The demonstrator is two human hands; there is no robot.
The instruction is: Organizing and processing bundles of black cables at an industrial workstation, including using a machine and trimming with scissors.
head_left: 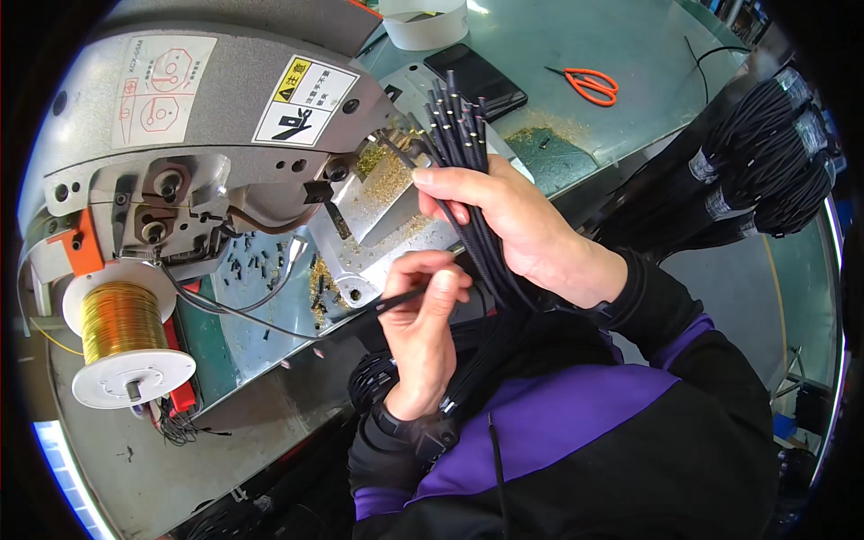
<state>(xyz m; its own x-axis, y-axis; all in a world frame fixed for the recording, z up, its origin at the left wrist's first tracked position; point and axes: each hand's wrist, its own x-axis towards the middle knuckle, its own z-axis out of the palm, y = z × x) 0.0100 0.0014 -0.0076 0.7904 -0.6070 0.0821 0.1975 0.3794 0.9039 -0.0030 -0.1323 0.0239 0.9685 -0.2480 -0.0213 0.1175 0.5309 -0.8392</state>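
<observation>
My right hand (531, 220) is closed around a thick bundle of black cords (474, 243), whose cut ends fan upward above the fingers. Between its thumb and forefinger a single cord (394, 150) sticks out toward the working head of the grey bench machine (229, 103). Lower and to the left, the fingers of my left hand (425, 319) are curled around one thin black cord (399, 301). The lower lengths of the bundle run down toward my lap, partly hidden by my hands and sleeves.
A spool of brass-coloured wire (124, 315) hangs at the machine's left. Brass bits litter the metal plate (369, 256). Farther back lie a black phone (477, 81), orange-handled scissors (589, 85) and a white round container (423, 25). Black cord bundles (756, 153) hang at the right.
</observation>
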